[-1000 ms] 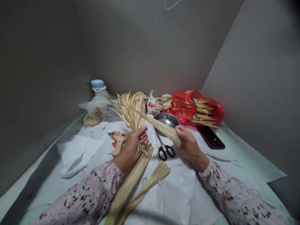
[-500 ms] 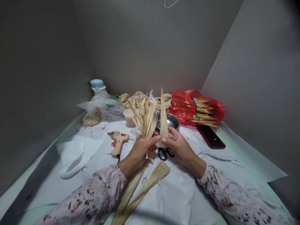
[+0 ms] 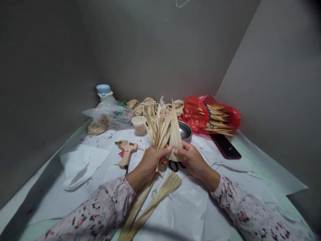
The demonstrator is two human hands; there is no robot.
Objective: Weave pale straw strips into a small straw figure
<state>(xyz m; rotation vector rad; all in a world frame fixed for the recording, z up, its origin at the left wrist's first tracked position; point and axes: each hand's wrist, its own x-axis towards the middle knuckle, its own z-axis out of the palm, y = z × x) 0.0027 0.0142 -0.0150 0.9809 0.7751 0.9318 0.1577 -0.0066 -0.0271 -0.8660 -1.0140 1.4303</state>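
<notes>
My left hand point(image 3: 151, 160) is closed around a bundle of dried husk strips point(image 3: 158, 129), whose frayed ends fan out upward. Its thumb also presses the lower edge of a broad, pointed piece of dried husk point(image 3: 175, 137). My right hand point(image 3: 194, 159) pinches that same husk by its lower right side, so it stands upright beside the bundle. Black-handled scissors point(image 3: 173, 166) lie under the hands, their blades hidden. Long dried husks point(image 3: 155, 202) rest on the paper below my left wrist.
A glue gun point(image 3: 127, 150) lies left of my hands, with a paper cup point(image 3: 139, 125) behind. Further back are a metal bowl point(image 3: 186, 130), braided coils point(image 3: 135, 107), a lidded bottle point(image 3: 104, 90) and a clear plastic bag point(image 3: 110, 110). A red bag point(image 3: 193, 112) and phone point(image 3: 225, 146) sit right.
The pointed husk has come down slightly and looks wider, spread between both hands. The strip bundle has shifted a little to the right and now sits closer to it.
</notes>
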